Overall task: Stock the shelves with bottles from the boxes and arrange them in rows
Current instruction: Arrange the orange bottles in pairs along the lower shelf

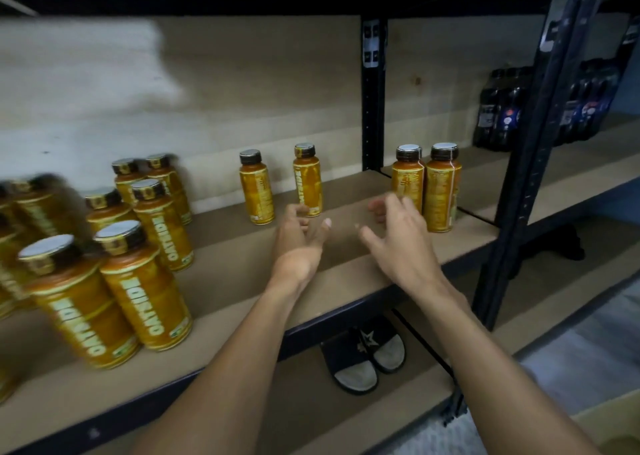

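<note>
Four loose bottles sit mid-shelf, not yet in rows: a bottle with its label turned away (257, 188), a bottle showing its label (307, 181) just right of it, and a pair at the right end, one pale-capped bottle (408, 177) touching or nearly touching the taller-looking bottle (443, 188) beside it. All upright on the wooden shelf (225, 281).

Left cluster (114, 264) is the done part: a dozen or so orange bottles packed in rough rows, front ones blurred, count unclear. Rest of the shelf surface between cluster and right pair is mostly bare, so my read is stocking is well short of finished. No box clearly in view; a cardboard edge at bottom right might be one, can't confirm.

Grip state: both hands empty. Left hand (299, 236) is spread, palm turned inward, fingertips just in front of the labelled bottle, not touching as far as I can tell. Right hand (398, 236) is spread too, fingers close to the pale-capped bottle, contact unclear.

Outward: dark bottles (502, 108) stand on the adjoining shelf bay past the black upright (373, 94). Sandals (363, 357) on the floor below.
</note>
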